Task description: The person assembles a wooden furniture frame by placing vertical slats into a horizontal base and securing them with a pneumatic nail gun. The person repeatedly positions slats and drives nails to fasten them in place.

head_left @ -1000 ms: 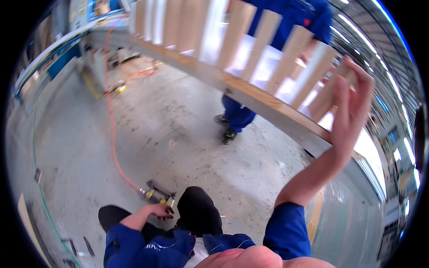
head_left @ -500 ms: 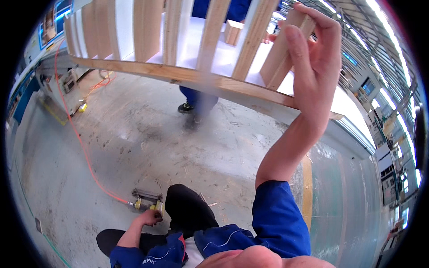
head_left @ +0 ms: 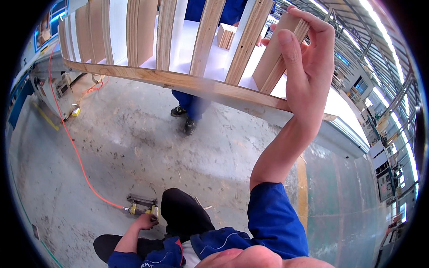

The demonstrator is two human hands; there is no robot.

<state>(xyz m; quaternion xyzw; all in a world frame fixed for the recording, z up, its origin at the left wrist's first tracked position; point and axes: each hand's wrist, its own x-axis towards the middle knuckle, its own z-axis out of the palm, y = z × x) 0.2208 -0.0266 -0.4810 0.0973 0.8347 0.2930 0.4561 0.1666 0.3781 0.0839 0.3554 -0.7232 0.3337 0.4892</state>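
Observation:
My right hand point(head_left: 311, 73) is raised at the upper right, its thumb and fingers closed around the endmost upright plywood slat point(head_left: 273, 57). That slat stands tilted beside a row of similar slats, with a long light wooden strip point(head_left: 147, 75) running along their lower front edge. Low at the left, my left hand point(head_left: 147, 220) is closed on a yellow and dark air nail gun point(head_left: 142, 204) held near the floor. An orange air hose point(head_left: 85, 172) joins the tool. The nail gun's grip is partly hidden by my fingers.
A small plywood block point(head_left: 226, 36) sits on a white surface point(head_left: 189, 44) behind the slats. Another person in blue stands across, with shoes point(head_left: 190, 126) visible beneath the frame. Machinery point(head_left: 53, 89) stands at far left, and thin wood scraps point(head_left: 203, 205) lie on the concrete floor.
The whole view has shifted slightly, so things appear a little farther left. Both hands keep their holds. The other person's shoes, partly blurred before, now show clearly.

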